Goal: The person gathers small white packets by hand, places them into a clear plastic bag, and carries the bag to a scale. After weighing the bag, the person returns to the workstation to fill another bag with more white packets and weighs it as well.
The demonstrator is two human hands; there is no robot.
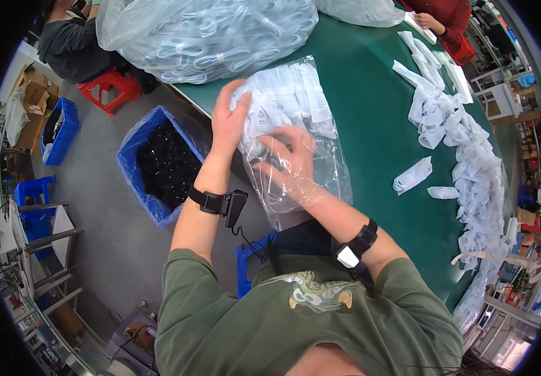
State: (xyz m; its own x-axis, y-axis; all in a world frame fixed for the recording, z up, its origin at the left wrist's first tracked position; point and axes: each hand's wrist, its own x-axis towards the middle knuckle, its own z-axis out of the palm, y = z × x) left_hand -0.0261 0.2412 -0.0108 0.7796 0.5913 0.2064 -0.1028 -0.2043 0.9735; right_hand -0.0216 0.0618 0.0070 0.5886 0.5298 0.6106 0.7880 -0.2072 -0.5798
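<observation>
A clear plastic bag (339, 169) lies on the green table with its mouth toward me. White packets (283, 94) fill its far half, side by side. My left hand (228, 119) grips the bag's left side near the table edge, thumb over the packets, other fingers curled along the side. Reaching into the bag under the clear film, my right hand (292, 156) has its fingers spread by the near ends of the packets. I see nothing held in it.
A big bag of coiled white cables (214, 50) stands at the far left. Loose white packets (471, 169) heap along the right edge of the green table (370, 106). A blue bin (134, 141) of black pieces sits on the floor. Two people (73, 41) (452, 19) sit beyond.
</observation>
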